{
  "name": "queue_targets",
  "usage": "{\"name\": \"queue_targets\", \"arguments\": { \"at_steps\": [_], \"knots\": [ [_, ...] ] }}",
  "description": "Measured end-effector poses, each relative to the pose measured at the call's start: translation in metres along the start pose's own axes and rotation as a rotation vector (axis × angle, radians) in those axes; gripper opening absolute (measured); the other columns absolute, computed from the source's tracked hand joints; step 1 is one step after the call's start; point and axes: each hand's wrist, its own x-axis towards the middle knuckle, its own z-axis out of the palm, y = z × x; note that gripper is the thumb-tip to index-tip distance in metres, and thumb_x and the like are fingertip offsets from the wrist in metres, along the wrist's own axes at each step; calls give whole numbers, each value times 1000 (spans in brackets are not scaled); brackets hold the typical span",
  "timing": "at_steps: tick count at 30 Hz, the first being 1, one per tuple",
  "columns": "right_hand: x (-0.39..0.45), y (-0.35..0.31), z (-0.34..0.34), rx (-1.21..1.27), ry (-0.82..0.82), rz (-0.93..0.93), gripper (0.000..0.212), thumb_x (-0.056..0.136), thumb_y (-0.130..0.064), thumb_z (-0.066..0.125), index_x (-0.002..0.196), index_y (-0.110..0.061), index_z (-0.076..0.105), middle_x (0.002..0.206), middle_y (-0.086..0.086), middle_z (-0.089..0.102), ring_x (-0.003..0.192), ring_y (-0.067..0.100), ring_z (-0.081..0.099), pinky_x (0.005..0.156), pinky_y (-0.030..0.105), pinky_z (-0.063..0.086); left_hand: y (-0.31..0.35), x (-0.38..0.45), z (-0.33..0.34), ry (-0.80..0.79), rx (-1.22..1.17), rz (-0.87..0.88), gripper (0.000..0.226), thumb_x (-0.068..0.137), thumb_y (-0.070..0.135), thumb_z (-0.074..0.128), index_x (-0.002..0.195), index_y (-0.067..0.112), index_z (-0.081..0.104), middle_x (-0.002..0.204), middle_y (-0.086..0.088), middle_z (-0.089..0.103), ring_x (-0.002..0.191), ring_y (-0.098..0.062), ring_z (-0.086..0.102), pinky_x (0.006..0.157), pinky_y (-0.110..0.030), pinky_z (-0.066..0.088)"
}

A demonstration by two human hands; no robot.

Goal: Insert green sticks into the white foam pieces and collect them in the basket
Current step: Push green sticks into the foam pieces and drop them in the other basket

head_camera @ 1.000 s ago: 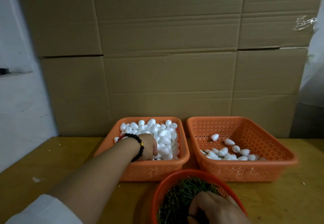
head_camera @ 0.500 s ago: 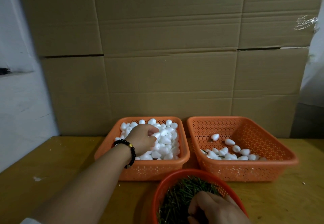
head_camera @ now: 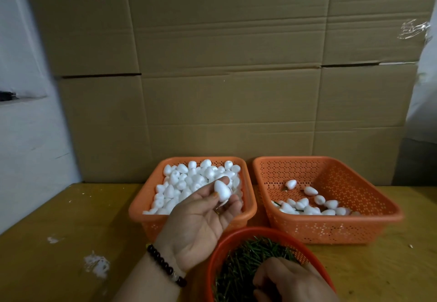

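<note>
Foam piece [head_camera: 221,190] sits pinched at the fingertips of the palm-up left hand [head_camera: 198,226], above the near rim of the left basket [head_camera: 139,209]; right hand [head_camera: 290,282] curls into green sticks [head_camera: 246,259] in the red bowl [head_camera: 236,233]; whether it holds one, I cannot tell.

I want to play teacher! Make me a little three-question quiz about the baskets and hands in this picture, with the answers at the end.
1. True or false: the left hand holds one foam piece.
2. Which basket has fewer foam pieces: A, the left basket, or B, the right basket?
3. Fill in: the right hand reaches into the round basket of green ____.

Key: 1 true. 2 B. 3 sticks.
</note>
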Motion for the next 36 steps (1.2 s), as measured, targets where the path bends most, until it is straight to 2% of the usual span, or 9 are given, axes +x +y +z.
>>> {"name": "queue_targets", "arguments": {
  "at_steps": [4,8,13,16,18,22,25,28,36],
  "knots": [
    [0,1,0,0,1,7,23,87,-55,44,107,-44,46,109,-31,50,78,-27,26,82,-7,13,-4,-7,3,-62,-112,-104,35,82,-3,49,113,-8,66,93,-17,67,78,-24,67,69,-34,60],
    [1,1,1,9,9,14,24,86,-55,45,107,-44,46,110,-30,50,80,-24,28,80,-6,15,-7,-11,4,-110,-119,-167,32,84,-5,55,113,-3,67,97,-18,65,78,-24,64,64,-32,58],
    [1,4,2,25,15,8,26,87,-55,44,110,-42,46,114,-26,51,97,-15,37,82,-3,16,-8,-14,7,-168,-95,-164,32,66,-3,74,97,4,72,97,-16,66,75,-24,63,62,-31,55],
    [1,6,3,32,8,-2,25,88,-55,44,109,-41,47,112,-26,51,93,-19,35,82,-4,15,-7,-14,7,-207,-93,-167,38,63,-5,78,99,5,72,98,-17,66,77,-24,62,64,-31,54],
    [1,6,4,24,8,-1,25,88,-55,43,109,-42,46,111,-27,51,85,-21,30,81,-5,14,-7,-15,8,-232,-76,-162,37,63,-4,77,98,6,72,98,-16,66,78,-23,62,65,-30,54],
    [0,6,5,16,20,10,26,87,-56,43,109,-43,45,112,-27,50,96,-14,37,80,-5,16,-7,-15,9,-272,-39,-146,35,61,-4,77,95,7,73,98,-15,67,78,-21,62,66,-28,53],
    [0,5,4,16,14,10,26,87,-56,43,109,-43,45,113,-27,50,93,-14,35,80,-5,15,-8,-15,9,-290,-19,-137,35,58,-5,78,91,7,73,98,-14,66,79,-21,60,67,-28,52],
    [0,5,4,16,21,11,26,87,-56,42,109,-43,45,114,-27,49,101,-12,38,81,-6,14,-8,-15,9,-302,14,-108,34,55,-7,76,86,8,74,97,-12,67,80,-20,61,67,-27,51],
    [-1,4,4,11,19,27,25,86,-56,44,108,-43,45,112,-28,50,103,-9,40,80,-5,15,-11,-13,6,-266,147,-17,44,62,-15,51,87,12,75,92,-9,67,80,-16,65,68,-27,54]
  ]
}}
